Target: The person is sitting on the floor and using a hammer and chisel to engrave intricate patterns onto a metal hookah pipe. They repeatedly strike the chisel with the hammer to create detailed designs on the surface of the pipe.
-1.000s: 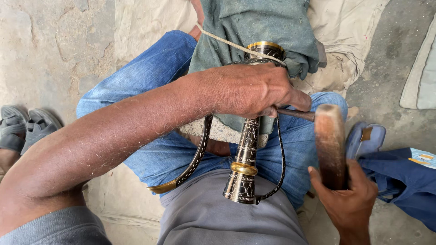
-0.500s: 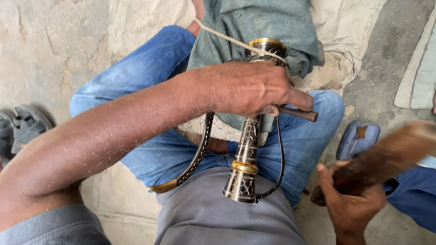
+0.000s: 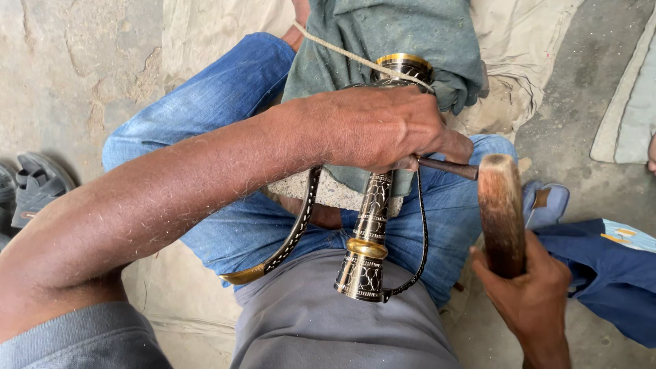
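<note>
My left hand [image 3: 383, 126] grips a thin dark metal punch [image 3: 451, 167] and presses down on an ornate black-and-gold engraved metal piece [image 3: 369, 232] that lies across my lap. That piece has a brass ring, a curved inlaid guard [image 3: 294, 236] and a thin black loop. A stone block [image 3: 328, 195] and a grey-green cloth [image 3: 396, 34] lie under it, and a cord [image 3: 342, 51] runs over its top end. My right hand [image 3: 526, 294] holds a worn wooden mallet [image 3: 500, 212], whose head stands upright just right of the punch's end.
I sit cross-legged in blue jeans on a beige cloth [image 3: 526, 61] over a concrete floor [image 3: 68, 68]. Grey sandals [image 3: 34, 188] lie at the left edge. A blue slipper [image 3: 550, 201] and a dark blue garment [image 3: 608, 273] are on the right.
The mallet swung back and down to the right half a second ago, then came up again beside the punch's end. My left hand stayed on the punch and the metal piece.
</note>
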Motion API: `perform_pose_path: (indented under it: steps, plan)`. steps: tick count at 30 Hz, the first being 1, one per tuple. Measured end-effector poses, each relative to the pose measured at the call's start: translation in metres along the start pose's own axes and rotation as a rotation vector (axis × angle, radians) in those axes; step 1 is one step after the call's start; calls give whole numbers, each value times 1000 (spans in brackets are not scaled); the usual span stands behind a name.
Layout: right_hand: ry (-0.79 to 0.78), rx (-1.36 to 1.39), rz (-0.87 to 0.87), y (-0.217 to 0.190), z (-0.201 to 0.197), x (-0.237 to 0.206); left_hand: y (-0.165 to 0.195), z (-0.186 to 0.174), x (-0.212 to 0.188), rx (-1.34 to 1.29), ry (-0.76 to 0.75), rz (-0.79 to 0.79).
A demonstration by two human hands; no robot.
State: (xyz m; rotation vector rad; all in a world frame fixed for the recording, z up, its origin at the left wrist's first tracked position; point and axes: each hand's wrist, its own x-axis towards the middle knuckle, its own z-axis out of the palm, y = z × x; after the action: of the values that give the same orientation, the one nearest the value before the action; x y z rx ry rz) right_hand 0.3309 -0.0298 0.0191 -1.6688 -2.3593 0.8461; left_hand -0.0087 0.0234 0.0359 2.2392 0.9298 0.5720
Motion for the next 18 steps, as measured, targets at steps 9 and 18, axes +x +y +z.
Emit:
perform_pose_path:
  steps: [9, 18]
  plan:
    - [135, 151, -4, -3, -1, -7, -3, -2, -8, -57, 47, 95]
    - [205, 297, -6, -7, -5, 1, -2, -2, -3, -29, 27, 96]
